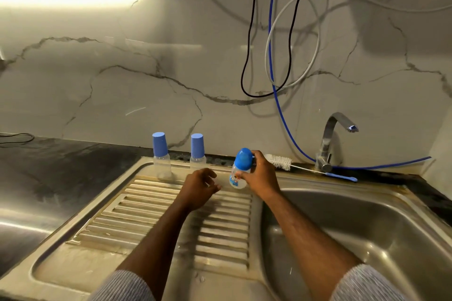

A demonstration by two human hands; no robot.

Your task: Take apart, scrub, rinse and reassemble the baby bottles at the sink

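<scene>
My right hand grips a small clear baby bottle with a printed label and a dark blue cap, tilted slightly above the back of the drainboard. Just left of it, my left hand hovers over the ribbed drainboard with loosely curled fingers and holds nothing. Two more clear bottles with tall light blue caps stand upright at the drainboard's back edge, one on the left and one beside it. A white bottle brush with a blue handle lies behind the basin.
The steel sink basin lies at the right, with a chrome tap behind it. The ribbed drainboard fills the middle. A dark counter extends left. Blue, black and grey cables hang down the marble wall.
</scene>
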